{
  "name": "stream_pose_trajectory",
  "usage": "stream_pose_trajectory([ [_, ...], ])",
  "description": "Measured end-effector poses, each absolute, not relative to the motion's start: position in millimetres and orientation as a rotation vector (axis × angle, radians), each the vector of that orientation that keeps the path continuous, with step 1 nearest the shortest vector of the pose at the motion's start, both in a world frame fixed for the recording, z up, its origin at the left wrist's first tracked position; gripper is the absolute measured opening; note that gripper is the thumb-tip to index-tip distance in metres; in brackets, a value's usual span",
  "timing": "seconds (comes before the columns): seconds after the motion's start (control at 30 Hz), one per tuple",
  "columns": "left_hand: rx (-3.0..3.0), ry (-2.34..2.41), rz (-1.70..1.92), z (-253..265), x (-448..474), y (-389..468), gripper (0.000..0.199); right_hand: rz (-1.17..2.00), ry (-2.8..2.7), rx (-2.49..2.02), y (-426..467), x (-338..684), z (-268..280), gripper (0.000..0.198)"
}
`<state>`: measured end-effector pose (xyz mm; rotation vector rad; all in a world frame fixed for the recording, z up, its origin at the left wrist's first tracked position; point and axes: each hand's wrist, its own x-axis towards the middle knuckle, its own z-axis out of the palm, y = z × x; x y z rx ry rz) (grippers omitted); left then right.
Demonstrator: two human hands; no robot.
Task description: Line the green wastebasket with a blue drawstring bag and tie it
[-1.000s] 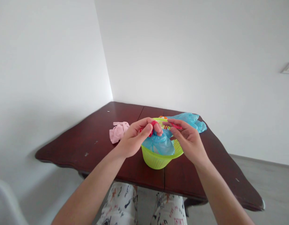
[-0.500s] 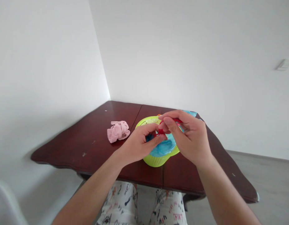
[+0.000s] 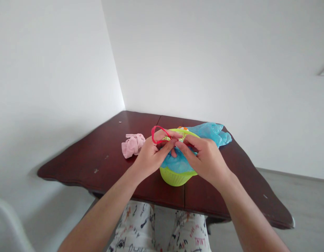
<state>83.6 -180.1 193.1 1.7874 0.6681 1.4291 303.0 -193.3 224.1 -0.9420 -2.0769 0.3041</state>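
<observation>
A red drawstring loop (image 3: 153,134) stands up by my left hand (image 3: 154,148), whose thumb and fingers pinch the red string. My right hand (image 3: 206,154) meets it fingertip to fingertip, closed on the string too; the exact grip is partly hidden. Below both hands, a thin blue plastic bag (image 3: 177,163) lies bunched inside a lime-green perforated basket (image 3: 175,178), which stands upright on the table. More blue plastic (image 3: 208,131) spreads on the table behind my right hand; whether it is the same piece I cannot tell.
A crumpled pink cloth (image 3: 133,145) lies left of the basket on the dark red wooden table (image 3: 85,157). Something orange and white (image 3: 183,128) peeks out behind the basket rim. White walls meet behind the table. My legs (image 3: 162,227) are under its front edge.
My left hand has moved up slightly and a red loop now hangs over it. My right hand has come lower and closer to the left. More blue plastic shows behind the basket.
</observation>
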Motion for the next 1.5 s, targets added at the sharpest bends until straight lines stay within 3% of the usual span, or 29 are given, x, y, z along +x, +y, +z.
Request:
stream_pose_trajectory([
  [0.13,1.838,0.816,1.431,189.0,81.2,-180.2,0.025,-0.014,-2.101,-0.984,-200.8,309.1,222.9,0.038],
  [0.3,2.056,0.908,1.240,190.6,71.6,-180.0,0.018,-0.172,-2.230,-0.951,-209.6,312.2,228.5,0.034],
  [0.5,2.317,0.912,1.177,190.9,66.2,-184.0,0.036,0.055,-2.251,-0.860,-209.0,309.1,222.0,0.028],
  [0.8,2.085,0.869,1.317,182.9,70.8,-180.1,0.055,0.355,-2.029,-0.978,-209.9,297.0,215.3,0.029],
  [0.93,2.003,0.846,1.325,180.2,71.4,-179.9,0.055,0.444,-1.983,-1.017,-211.5,295.8,211.3,0.036],
  [1.07,1.965,0.746,1.364,176.6,70.7,-180.7,0.054,0.487,-1.997,-1.002,-211.9,294.2,205.0,0.017],
  [1.17,1.967,0.731,1.452,174.6,71.1,-180.8,0.050,0.481,-2.030,-1.029,-211.5,292.2,202.1,0.015],
  [1.37,1.918,0.713,1.376,171.8,70.7,-179.0,0.047,0.314,-2.128,-0.995,-212.2,292.6,198.5,0.025],
  [1.5,2.026,0.761,1.334,175.7,69.5,-180.1,0.031,0.217,-2.158,-1.015,-212.8,293.4,195.0,0.030],
])
